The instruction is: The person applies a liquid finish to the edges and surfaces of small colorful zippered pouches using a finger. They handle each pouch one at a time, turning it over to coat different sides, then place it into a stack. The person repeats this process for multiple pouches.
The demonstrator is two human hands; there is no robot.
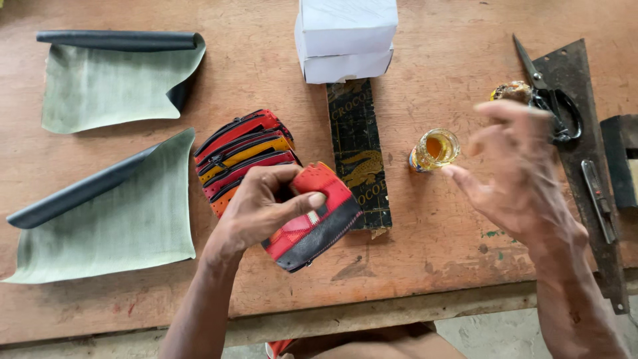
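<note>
My left hand [262, 203] grips a red and black leather purse [318, 223] just above the wooden table [425, 252], thumb pressed on its red top. Behind it lies a stack of several similar red, orange and black zip purses [239, 146]. My right hand [515, 173] hovers blurred to the right, fingers spread and holding nothing, close to a small glass jar of amber liquid [435, 149]. A dark green printed strip [359, 153] lies between the purse and the jar.
Two pale green sheets with rolled black edges [106, 86] [113, 219] lie at the left. Stacked white boxes [345, 40] stand at the back centre. Scissors [551, 93], a dark metal plate [585, 153] and a small knife [598, 199] lie at the right.
</note>
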